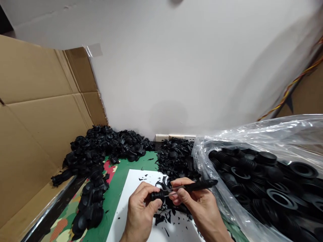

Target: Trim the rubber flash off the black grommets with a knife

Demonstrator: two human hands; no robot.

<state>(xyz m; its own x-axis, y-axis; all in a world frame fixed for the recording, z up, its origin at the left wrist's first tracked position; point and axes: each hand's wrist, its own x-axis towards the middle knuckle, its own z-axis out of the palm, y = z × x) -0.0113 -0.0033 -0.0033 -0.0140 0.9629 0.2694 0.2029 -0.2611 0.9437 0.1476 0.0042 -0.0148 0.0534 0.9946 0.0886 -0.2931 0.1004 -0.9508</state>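
Note:
My left hand (141,210) grips a small ribbed black rubber part (157,196) between thumb and fingers. From the right, my right hand (195,201) holds a thin metal tool with a black handle (202,185), its tip at the part's right side. Both hands are above a white sheet (126,198) scattered with black scraps (164,218). The exact shape of the tool's tip is hard to make out.
Piles of black rubber parts (101,148) lie at the left and back. Black scraps (175,156) are heaped behind the sheet. A clear plastic bag (202,154) at the right holds ribbed parts. A cardboard panel (45,101) stands left, before a pale wall (176,67).

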